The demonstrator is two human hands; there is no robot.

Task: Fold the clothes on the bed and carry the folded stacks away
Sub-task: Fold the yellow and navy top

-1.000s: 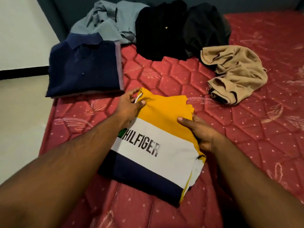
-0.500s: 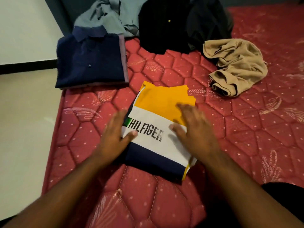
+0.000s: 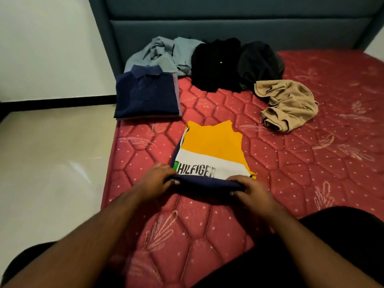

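Note:
A yellow, white and navy shirt [image 3: 212,148] lies folded narrow on the red quilted mattress [image 3: 301,163]. My left hand [image 3: 154,181] grips the left corner of its navy bottom hem, and my right hand [image 3: 250,189] grips the right corner. The hem is raised a little off the mattress. A folded navy polo [image 3: 146,94] sits near the bed's left edge. Behind it lie an unfolded grey shirt [image 3: 166,53], a black shirt [image 3: 216,63], a dark garment [image 3: 259,61] and a crumpled tan garment [image 3: 288,104].
A blue padded headboard [image 3: 228,21] stands behind the clothes. Pale tiled floor [image 3: 52,152] and a white wall [image 3: 41,48] lie left of the bed. My dark-clothed knees show at the bottom corners.
My hands slid from the shirt's middle down to its navy hem and took hold of both corners, lifting the hem. The view pulled back and up.

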